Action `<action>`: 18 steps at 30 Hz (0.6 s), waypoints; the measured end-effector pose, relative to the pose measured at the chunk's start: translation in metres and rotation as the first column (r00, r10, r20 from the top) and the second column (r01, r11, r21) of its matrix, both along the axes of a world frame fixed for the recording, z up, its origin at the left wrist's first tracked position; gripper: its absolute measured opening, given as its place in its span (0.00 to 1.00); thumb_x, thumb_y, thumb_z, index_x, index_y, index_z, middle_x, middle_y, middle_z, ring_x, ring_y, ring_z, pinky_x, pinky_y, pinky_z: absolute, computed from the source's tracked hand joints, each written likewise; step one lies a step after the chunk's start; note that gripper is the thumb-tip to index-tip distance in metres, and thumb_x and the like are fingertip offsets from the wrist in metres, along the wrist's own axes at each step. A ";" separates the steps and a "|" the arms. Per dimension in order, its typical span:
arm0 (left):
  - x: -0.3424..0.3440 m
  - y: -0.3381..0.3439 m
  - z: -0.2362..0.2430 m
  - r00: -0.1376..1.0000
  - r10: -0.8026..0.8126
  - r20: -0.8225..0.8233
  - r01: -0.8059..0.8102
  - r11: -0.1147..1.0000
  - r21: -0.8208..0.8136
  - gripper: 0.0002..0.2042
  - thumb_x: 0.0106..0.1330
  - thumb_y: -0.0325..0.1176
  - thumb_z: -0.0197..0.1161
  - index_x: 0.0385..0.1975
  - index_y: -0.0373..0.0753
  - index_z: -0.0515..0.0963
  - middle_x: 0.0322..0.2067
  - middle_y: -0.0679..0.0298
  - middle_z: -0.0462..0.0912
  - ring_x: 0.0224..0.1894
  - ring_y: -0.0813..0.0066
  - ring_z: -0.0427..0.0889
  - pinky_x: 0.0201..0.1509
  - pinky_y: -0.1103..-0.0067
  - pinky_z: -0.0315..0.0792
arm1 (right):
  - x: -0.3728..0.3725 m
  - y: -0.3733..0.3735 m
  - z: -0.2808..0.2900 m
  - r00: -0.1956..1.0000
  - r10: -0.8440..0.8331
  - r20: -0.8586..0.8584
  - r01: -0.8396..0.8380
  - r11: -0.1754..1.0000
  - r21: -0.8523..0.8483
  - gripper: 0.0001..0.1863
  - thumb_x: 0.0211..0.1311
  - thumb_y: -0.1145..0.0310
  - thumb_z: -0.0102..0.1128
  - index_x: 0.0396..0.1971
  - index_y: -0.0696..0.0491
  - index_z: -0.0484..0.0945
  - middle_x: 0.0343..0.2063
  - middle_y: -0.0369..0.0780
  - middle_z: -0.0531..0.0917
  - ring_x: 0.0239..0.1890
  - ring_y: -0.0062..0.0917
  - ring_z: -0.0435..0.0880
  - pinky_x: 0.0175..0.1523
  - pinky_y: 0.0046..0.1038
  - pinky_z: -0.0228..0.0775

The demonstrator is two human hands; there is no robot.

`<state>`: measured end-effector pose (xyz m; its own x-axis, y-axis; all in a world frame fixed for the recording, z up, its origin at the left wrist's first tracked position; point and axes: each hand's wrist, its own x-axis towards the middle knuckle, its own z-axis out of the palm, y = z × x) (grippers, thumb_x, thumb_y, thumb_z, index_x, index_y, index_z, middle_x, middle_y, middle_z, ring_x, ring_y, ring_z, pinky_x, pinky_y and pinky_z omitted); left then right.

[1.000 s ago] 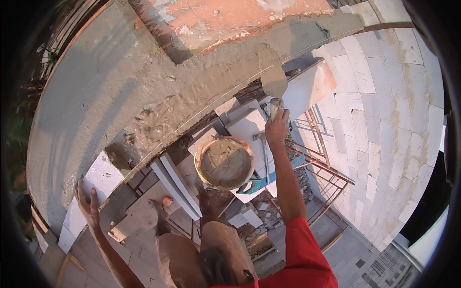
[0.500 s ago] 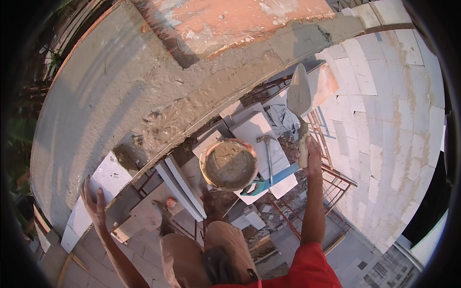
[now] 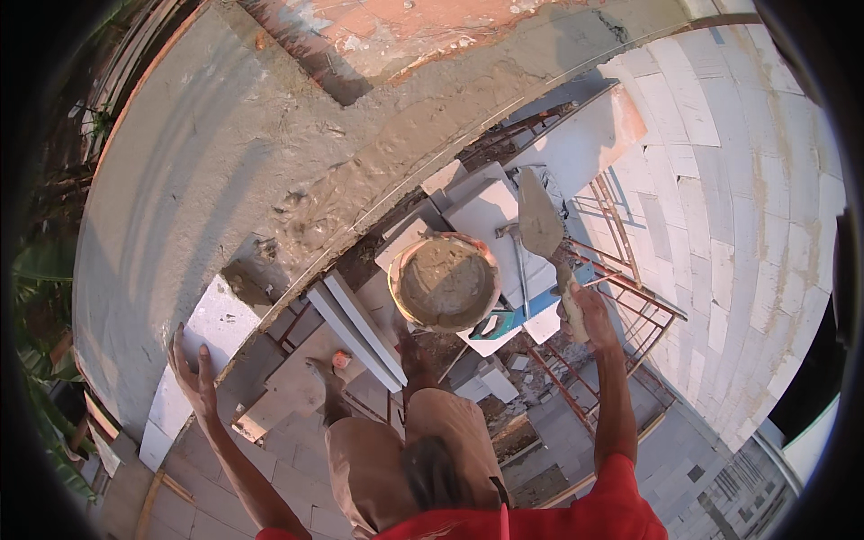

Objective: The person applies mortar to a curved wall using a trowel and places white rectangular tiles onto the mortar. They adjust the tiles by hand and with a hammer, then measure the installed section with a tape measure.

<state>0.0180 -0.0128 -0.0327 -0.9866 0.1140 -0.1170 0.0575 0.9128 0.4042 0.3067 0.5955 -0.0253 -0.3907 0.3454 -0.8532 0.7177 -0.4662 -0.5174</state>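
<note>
My left hand (image 3: 196,373) rests with fingers apart on a white block (image 3: 222,315) at the left of the ledge edge. My right hand (image 3: 585,319) grips the handle of a trowel (image 3: 542,216), whose mortar-smeared blade points up, right of a bucket (image 3: 444,281) of grey mortar. Wet mortar (image 3: 328,193) runs along the grey ledge (image 3: 144,225) above the bucket. A hammer (image 3: 516,261) and a blue saw with a teal handle (image 3: 493,324) lie on white boards beside the bucket.
Loose blocks (image 3: 355,333) and small rubble surround my feet on boards over red scaffold bars (image 3: 621,270). A white block wall (image 3: 729,234) curves along the right. A peeling orange surface (image 3: 396,31) sits beyond the ledge, and plants (image 3: 45,360) edge the far left.
My right hand has drawn the trowel back from the mortar band on the ledge toward me, down to beside the bucket. My left hand stays on the white block. The view has shifted slightly.
</note>
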 end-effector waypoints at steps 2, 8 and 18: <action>0.001 0.000 -0.002 1.000 0.027 0.004 -0.027 1.000 0.009 0.29 0.71 0.48 0.60 0.67 0.38 0.70 0.66 0.50 0.70 0.70 0.52 0.65 0.74 0.60 0.55 | 0.046 -0.044 -0.012 0.996 0.082 0.038 -0.082 0.997 0.000 0.19 0.75 0.52 0.53 0.37 0.56 0.76 0.22 0.35 0.77 0.16 0.19 0.75 0.20 0.24 0.67; 0.001 0.003 0.000 0.999 0.028 0.028 -0.029 0.999 0.023 0.30 0.71 0.50 0.60 0.67 0.38 0.70 0.65 0.51 0.70 0.70 0.53 0.65 0.73 0.60 0.56 | 0.122 -0.144 -0.126 0.820 0.441 0.365 -0.493 0.868 0.061 0.24 0.68 0.51 0.58 0.35 0.62 0.78 0.22 0.46 0.81 0.27 0.32 0.85 0.34 0.34 0.75; -0.002 0.003 0.003 0.999 0.003 0.042 -0.003 1.000 -0.012 0.31 0.71 0.52 0.60 0.68 0.40 0.70 0.65 0.51 0.72 0.69 0.52 0.66 0.71 0.58 0.59 | 0.088 -0.158 -0.216 0.972 0.071 0.224 -0.018 0.973 -0.231 0.20 0.68 0.53 0.57 0.36 0.57 0.77 0.20 0.36 0.76 0.16 0.23 0.76 0.19 0.27 0.68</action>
<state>0.0164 -0.0093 -0.0298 -0.9810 0.1094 -0.1602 0.0379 0.9179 0.3950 0.3949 0.4372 -0.2410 -0.1864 0.1206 -0.9750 0.8269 -0.5167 -0.2220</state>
